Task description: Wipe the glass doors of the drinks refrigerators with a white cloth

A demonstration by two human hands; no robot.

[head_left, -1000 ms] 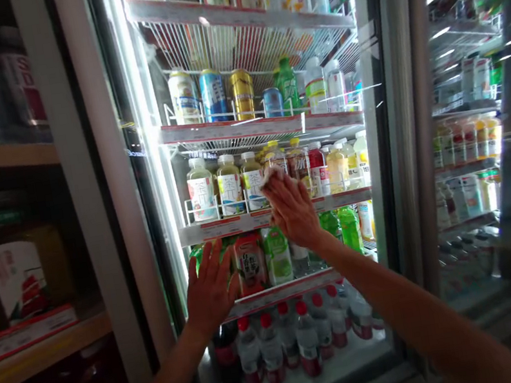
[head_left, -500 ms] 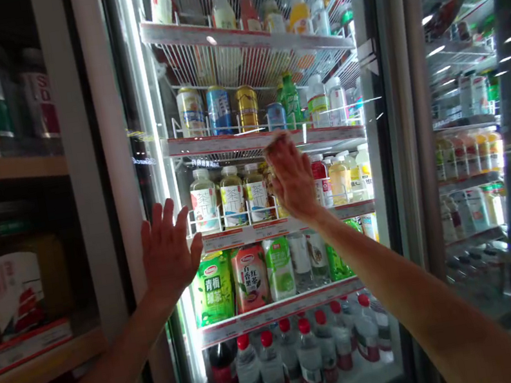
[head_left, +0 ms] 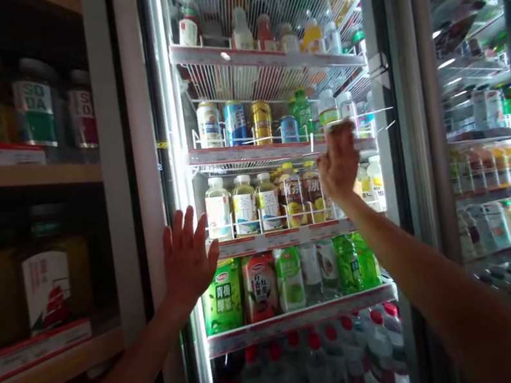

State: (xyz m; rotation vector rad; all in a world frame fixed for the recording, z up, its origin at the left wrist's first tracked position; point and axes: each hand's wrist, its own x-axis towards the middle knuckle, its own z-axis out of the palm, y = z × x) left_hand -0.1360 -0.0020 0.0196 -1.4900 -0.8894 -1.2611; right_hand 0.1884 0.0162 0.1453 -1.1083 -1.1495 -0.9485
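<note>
Before me stands a glass cooler door (head_left: 306, 274) with lit drink shelves behind it. My left hand (head_left: 189, 258) is open, fingers spread, palm toward the left side of the glass, and looks to be resting on it. Farther right and higher, my right hand (head_left: 339, 161) is at the glass in front of the bottle shelf. It is blurred by motion, its fingers bent over what looks like a small folded cloth, mostly hidden now. Behind the glass near my left hand are a green tea carton (head_left: 224, 296) and white-capped tea bottles (head_left: 244, 206).
A metal door frame (head_left: 421, 124) runs up the right side, with another glass-fronted cooler (head_left: 488, 178) beyond. On the left, a wooden shelf (head_left: 21, 172) carries several large bottle shapes. Red-capped water bottles (head_left: 318, 364) stand at the bottom of the cooler.
My right hand has moved rightward across the glass, uncovering yellow-capped bottles behind it. My left hand keeps about the same place on the door. The whole view has shifted slightly.
</note>
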